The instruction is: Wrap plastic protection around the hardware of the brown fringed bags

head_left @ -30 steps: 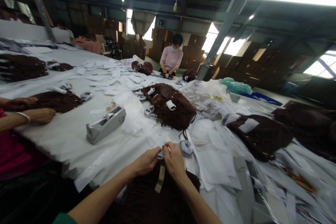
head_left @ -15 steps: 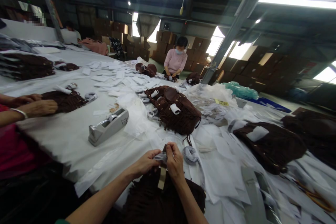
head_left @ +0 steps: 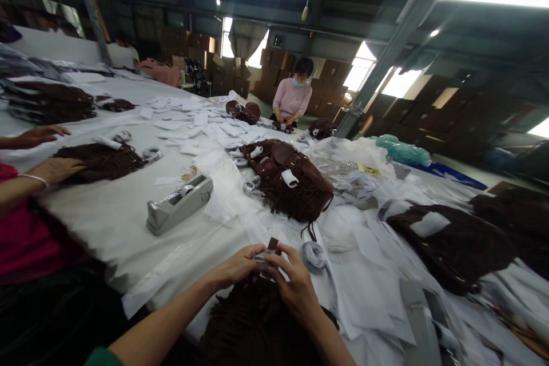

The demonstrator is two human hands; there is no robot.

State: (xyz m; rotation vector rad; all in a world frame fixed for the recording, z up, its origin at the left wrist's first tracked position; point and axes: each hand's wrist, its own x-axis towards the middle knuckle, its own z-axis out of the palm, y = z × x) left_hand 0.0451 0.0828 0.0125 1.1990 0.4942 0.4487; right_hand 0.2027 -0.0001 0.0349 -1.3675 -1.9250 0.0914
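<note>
A dark brown fringed bag (head_left: 240,320) lies in front of me at the table's near edge, partly hidden by my forearms. Above it, my left hand (head_left: 242,266) pinches a brown strap (head_left: 273,244) wrapped in clear or greyish plastic (head_left: 262,262). My right hand (head_left: 295,280) grips the same wrapped strap from the other side, thumb and fingers closed around it. The strap's brown end sticks up between both hands. Just right of them lies a grey-white coil (head_left: 314,256). Beyond stands another brown fringed backpack (head_left: 287,183) with white wrapping on its fittings.
A grey tape dispenser (head_left: 180,203) stands left of centre. At left, a co-worker's hands (head_left: 55,170) are at another fringed piece (head_left: 103,161). White sheets (head_left: 364,274) and a brown bag (head_left: 450,246) lie to the right. Across the table stands a person in pink (head_left: 293,97).
My right hand has shifted its grip, its fingers now spread lower around the strap. The tan strip hanging over the bag is out of sight. The co-worker's far hand has lifted off their piece.
</note>
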